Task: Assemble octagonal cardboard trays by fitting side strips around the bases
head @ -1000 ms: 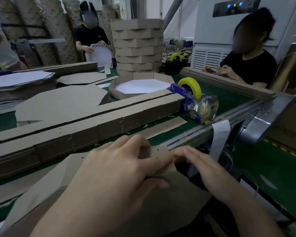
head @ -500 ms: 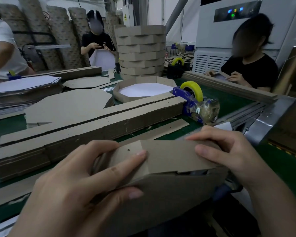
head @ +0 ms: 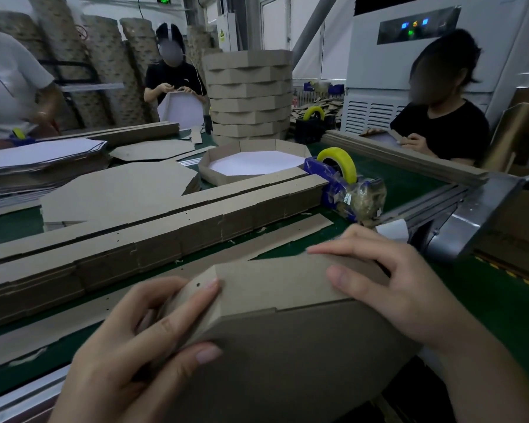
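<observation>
Here, the left hand (head: 129,340) grips the side strip (head: 281,285) at its left fold. The right hand (head: 400,288) pinches the strip's right end against the octagonal base (head: 303,367).

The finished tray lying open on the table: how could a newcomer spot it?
Start at the tall stack of brown trays at the far end of the green table. Right in front of it lies one tray alone, beside the blue tape dispenser with the yellow roll. Unlike the stacked ones, it shows its white octagonal floor.

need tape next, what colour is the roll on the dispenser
Yellow tape roll, blue dispenser; head view.
</observation>
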Available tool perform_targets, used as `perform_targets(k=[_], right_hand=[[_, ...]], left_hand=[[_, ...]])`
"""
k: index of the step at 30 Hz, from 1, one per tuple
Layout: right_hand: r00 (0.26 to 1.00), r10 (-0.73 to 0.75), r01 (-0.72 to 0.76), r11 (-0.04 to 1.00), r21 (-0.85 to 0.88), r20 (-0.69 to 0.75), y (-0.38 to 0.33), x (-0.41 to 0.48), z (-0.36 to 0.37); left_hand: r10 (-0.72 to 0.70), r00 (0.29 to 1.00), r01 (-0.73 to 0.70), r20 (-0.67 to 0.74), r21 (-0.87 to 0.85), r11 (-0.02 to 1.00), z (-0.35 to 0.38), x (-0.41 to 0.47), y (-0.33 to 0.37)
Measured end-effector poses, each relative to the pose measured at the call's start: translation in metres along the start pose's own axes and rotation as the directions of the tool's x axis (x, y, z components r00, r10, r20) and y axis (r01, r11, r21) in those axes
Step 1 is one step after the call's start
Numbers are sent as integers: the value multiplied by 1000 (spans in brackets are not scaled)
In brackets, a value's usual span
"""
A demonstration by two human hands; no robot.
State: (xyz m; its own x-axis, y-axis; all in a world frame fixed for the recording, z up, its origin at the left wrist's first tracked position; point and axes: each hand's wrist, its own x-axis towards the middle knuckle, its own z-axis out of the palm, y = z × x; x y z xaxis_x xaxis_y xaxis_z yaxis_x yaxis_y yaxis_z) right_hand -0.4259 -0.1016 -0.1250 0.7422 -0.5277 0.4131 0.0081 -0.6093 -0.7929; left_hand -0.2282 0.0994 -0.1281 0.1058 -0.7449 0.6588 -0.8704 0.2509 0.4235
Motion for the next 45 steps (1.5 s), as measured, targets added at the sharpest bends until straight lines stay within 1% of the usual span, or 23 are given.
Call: perform_targets(k=[2,3,5,8,10,12,14,18,20,22,24,27,28,29,30,32,34,36,37,38,41,43,45], right_hand=[[1000,-17,17,999,-37,2,1,7,9],[1000,-24,24,998,-59,4,1,11,14],[999,-49,49,994,-95,8,3,19,23],[998,-70,70,993,-100,9,11,23,38],[997,-77,76,993,-96,-7,15,24,43],[996,-83,81,991,-102,-19,17,25,44],[995,-93,90,990,-104,-21,17,27,47],[995,-100,98,992,-75,-23,15,27,52],[999,-43,43,999,2,-2,17,27,46],[998,48,-51,994,93,30,21,29,38],[992,109,-116,984,137,55,25,28,34],[985,123,-147,965,216,122,30,29,35],[988,115,-134,969,206,100,34,32,32],[992,121,-127,974,190,40,40,38,26],[988,142,-130,976,174,-56,49,46,17],[939,196,-167,978,122,-282,70,68,-10],[848,221,-247,969,10,-482,94,96,-43],[761,206,-369,917,-149,-615,121,124,-80],[741,219,-444,869,-217,-635,133,136,-96],[733,268,-513,821,-249,-625,144,147,-110],[701,502,-664,720,-205,-507,170,171,-132],[690,606,-699,700,-148,-396,174,176,-135],[685,646,-707,700,-96,-337,174,175,-137]], left_hand=[[-59,998,61,-30,70,996,0,-4,-13],[-94,995,97,-43,70,993,-2,-7,-21],[-84,996,87,-41,86,992,-5,-12,-32],[-145,989,144,18,25,989,-9,-16,-38],[-153,986,152,68,19,988,-10,-14,-37],[-131,987,127,95,42,991,-10,-6,-34],[-85,988,71,132,107,992,-6,9,-27],[-29,953,-69,301,311,948,6,39,-10],[-27,935,-109,353,361,926,12,47,-6],[-39,930,-104,365,362,926,14,49,-4],[-39,931,-101,362,360,928,16,49,-4],[-21,937,-123,349,385,915,18,50,-8],[-20,940,-123,341,392,912,19,51,-11],[-21,943,-117,331,392,913,20,51,-14],[-24,945,-110,326,388,915,20,52,-16],[-25,948,-102,318,378,920,23,53,-19],[-25,950,-95,310,366,926,24,55,-21],[-15,955,-93,295,347,933,25,59,-20],[4,959,-102,282,336,936,26,60,-19],[28,964,-118,263,332,936,27,62,-17],[68,970,-150,235,350,925,28,66,-8],[57,969,-133,240,315,940,28,66,-6],[18,967,-90,253,274,958,28,66,-8]])
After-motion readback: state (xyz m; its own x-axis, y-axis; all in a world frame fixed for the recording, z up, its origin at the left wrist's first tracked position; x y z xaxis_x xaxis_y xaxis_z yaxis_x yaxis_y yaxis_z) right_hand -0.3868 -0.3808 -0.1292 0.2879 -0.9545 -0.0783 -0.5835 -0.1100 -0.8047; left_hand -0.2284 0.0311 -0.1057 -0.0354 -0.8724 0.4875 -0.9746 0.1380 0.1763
